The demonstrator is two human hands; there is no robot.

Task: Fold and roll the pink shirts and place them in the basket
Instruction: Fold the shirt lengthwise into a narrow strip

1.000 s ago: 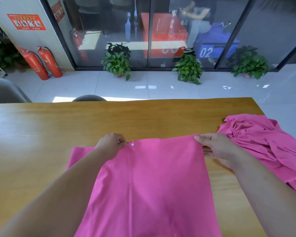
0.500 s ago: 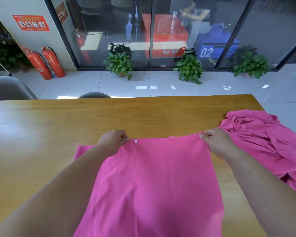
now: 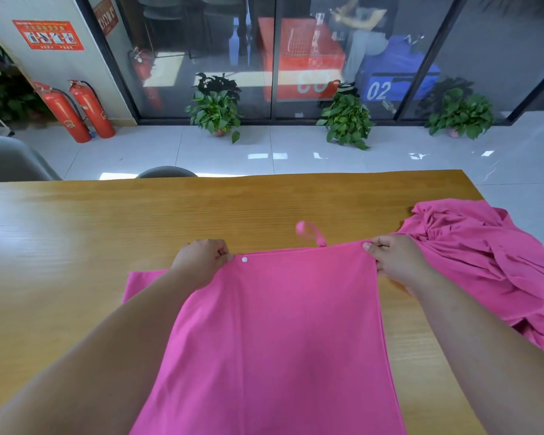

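Observation:
A pink shirt [image 3: 283,340] lies folded lengthwise on the wooden table [image 3: 107,221], running from its far edge down to the bottom of the view. My left hand [image 3: 201,262] pinches the far left corner beside a small white dot. My right hand [image 3: 393,262] pinches the far right corner. A thin pink loop [image 3: 310,232] sticks out past the far edge. Part of the shirt [image 3: 142,282] shows under my left forearm. A second pink shirt [image 3: 484,262] lies crumpled at the table's right end. No basket is in view.
Beyond the table are a tiled floor, potted plants [image 3: 215,111] along a glass wall, two red fire extinguishers [image 3: 76,111] at the left, and grey chair backs [image 3: 167,172] at the table's far edge. A person sits behind the glass.
Both hands have carried the shirt's far edge a little further away, keeping their grip on the corners. The pink loop now shows beyond that edge.

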